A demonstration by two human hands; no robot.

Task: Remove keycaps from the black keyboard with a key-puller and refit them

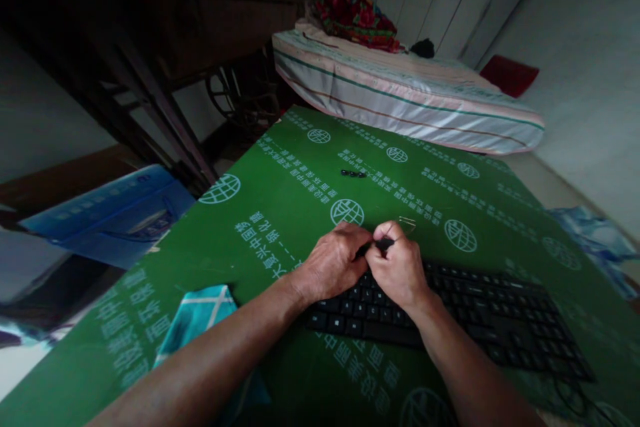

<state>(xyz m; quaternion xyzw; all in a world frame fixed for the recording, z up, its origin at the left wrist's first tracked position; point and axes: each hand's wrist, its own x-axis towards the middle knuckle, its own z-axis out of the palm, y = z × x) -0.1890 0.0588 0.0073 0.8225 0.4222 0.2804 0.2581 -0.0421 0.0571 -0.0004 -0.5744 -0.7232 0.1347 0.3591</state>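
Above the far edge of a black keyboard, my two hands are close together. My left hand is closed, its fingertips pinching a small black piece from the left. From the other side my right hand grips the same piece with thumb and bent forefinger. The fingers cover most of it, so its exact kind is hidden. Thin metal wires show just beyond my right fingers; whether they are held or lie on the table cannot be made out. Farther off sit several small black pieces in a row.
The green printed table carries a folded turquoise checked cloth by my left forearm. The keyboard's cable curls at the lower right. A bed stands beyond the table, and a dark sewing-machine-like stand at the left.
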